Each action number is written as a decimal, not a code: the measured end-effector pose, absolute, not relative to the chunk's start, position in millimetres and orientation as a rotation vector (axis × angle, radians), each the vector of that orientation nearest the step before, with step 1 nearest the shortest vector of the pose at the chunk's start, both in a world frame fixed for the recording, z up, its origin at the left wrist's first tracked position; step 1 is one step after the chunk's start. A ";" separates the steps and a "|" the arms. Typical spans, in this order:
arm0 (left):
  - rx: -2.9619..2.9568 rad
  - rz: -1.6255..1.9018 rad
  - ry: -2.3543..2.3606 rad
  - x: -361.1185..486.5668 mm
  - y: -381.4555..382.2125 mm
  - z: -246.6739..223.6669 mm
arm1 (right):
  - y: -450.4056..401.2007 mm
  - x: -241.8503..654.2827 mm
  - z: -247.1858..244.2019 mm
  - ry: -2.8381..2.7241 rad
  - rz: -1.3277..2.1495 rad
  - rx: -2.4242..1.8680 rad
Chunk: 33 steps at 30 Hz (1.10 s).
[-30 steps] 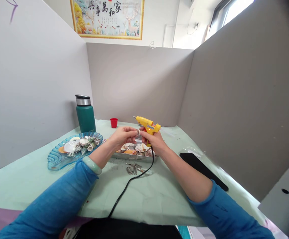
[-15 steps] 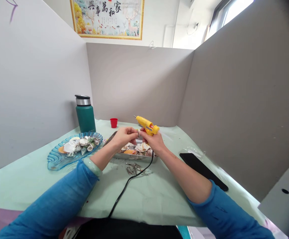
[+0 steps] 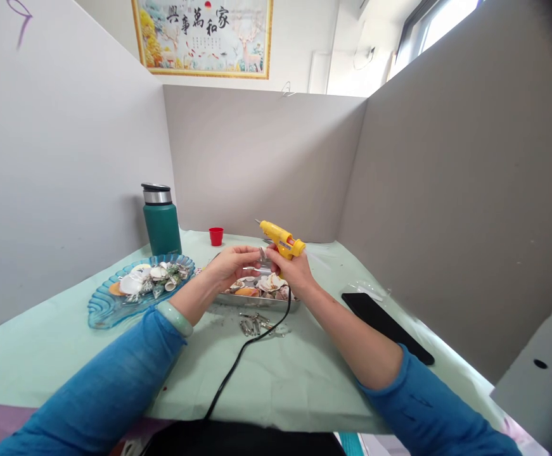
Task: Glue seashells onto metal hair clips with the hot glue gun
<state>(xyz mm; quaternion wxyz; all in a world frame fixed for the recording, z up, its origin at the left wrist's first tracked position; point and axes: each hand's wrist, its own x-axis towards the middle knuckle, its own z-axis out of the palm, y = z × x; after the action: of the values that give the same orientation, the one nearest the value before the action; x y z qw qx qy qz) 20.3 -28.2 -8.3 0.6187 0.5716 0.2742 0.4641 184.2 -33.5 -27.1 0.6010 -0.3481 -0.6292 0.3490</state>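
Note:
My right hand is closed around the handle of a yellow hot glue gun, its nozzle pointing up and to the left. My left hand pinches a small whitish-grey piece between thumb and forefinger; whether it is a shell or a clip is too small to tell. The right fingertips are right beside this piece. Under both hands stands a metal tray with seashells, partly hidden by them. Several small silver metal clips lie in front of the tray.
A blue glass dish with shells sits at left, before a green bottle. A red cup stands behind. The black cord runs down to the table's front edge. A black flat object lies at right. Grey partitions enclose the table.
My left hand has turned and opened out slightly, so the small piece between the fingertips shows more. The glue gun stays nearly in place in my right hand.

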 end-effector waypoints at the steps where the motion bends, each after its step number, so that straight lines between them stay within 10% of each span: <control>1: 1.313 1.058 0.627 19.9 -27.7 -8.2 | -33.9 184.4 -26.7 -1.461 0.812 -0.808; 33: 1.273 0.922 0.512 14.5 -27.7 -5.9 | -40.6 187.0 -20.5 -1.483 1.012 -0.663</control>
<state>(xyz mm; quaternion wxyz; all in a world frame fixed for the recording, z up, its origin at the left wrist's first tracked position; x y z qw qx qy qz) 14.5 -27.7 -5.9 0.6773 0.5666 0.2278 0.4103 187.0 -40.6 -20.5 0.5761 -0.2833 -0.6333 0.4322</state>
